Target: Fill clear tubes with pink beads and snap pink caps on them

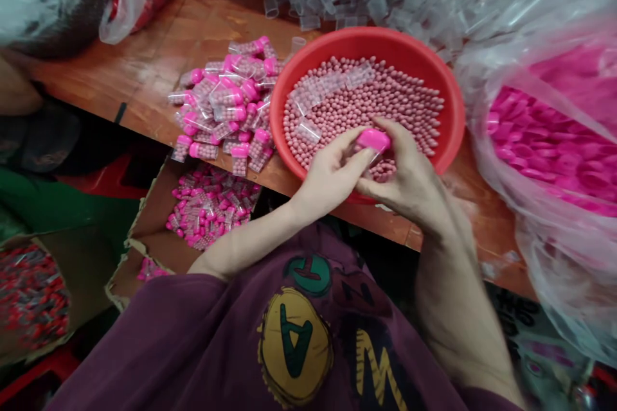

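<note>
Beads (400,103), dusty pink and round, fill much of a red plastic basin (454,119) on a wooden table (159,58), with a few clear tubes (308,130) lying among them. Above the basin's near side, a pink-capped clear tube (374,139) sits between the person's left hand (330,170) and right hand (417,173). The left grips it, thumb against the cap, fingers curled close. The right curves around the other side, index finger and thumb spread apart; whether they press on it is hard to tell. The tube looks light, stiff and smooth, probably slick, and its thin wall might crack if squeezed; the cap's sides seem the safest hold. Bead-filled tubes (231,99) with pink caps are heaped left of the basin; loose pink caps (554,148) fill a plastic bag (540,250) on the right.
</note>
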Motion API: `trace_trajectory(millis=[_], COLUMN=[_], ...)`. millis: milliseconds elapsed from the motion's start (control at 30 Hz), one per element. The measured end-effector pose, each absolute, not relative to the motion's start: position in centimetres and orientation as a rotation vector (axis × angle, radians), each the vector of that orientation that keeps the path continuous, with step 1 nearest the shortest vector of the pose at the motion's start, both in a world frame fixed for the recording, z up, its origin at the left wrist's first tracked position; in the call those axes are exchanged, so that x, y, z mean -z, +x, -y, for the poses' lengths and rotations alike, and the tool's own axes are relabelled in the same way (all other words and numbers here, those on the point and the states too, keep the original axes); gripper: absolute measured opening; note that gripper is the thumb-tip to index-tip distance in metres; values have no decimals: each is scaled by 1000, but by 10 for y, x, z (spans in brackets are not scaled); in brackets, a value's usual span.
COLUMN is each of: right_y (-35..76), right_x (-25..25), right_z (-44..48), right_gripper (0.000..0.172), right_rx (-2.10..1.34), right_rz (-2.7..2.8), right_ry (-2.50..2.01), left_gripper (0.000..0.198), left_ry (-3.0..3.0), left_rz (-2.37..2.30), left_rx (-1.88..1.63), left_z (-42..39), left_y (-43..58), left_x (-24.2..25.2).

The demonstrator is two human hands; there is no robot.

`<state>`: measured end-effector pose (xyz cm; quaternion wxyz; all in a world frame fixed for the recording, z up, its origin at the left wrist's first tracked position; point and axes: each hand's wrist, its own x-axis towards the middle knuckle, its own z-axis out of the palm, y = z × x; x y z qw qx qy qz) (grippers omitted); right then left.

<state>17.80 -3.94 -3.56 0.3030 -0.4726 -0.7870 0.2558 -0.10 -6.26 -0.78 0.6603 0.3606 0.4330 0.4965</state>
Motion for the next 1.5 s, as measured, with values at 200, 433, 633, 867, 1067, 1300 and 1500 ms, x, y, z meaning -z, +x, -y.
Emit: trace_trajectory(millis=[200,433,633,867,1067,1300,1500], right_y=[129,91,127,159,199,345,409], right_x=[47,55,41,45,47,109,122], right_z=[-21,-34,7,48,91,94,16], right_gripper=[49,21,45,59,46,29,24], right_rx=[-773,-733,-932,-736,-266,9,9], right_rz=[2306,2404,1970,1889,1735,1414,1368], right_ry=[-1195,-1216,-1048,-1198,-1367,-1712,-1918], left_gripper=[44,37,43,34,27,46,23], left_ry=[1000,1314,1158,1094,2066,2630,2273], left_rz=[-1859,-2376,-1291,-936,-1231,-1147,-1104], left_rx=[-1406,-1224,-1223,-998,-463,338,-20], left_z=[127,140,62,19,-28,-45,-47], left_y=[-139,-193,-85,-30,-36,29,79], left_x=[43,59,18,29,16,23,36])
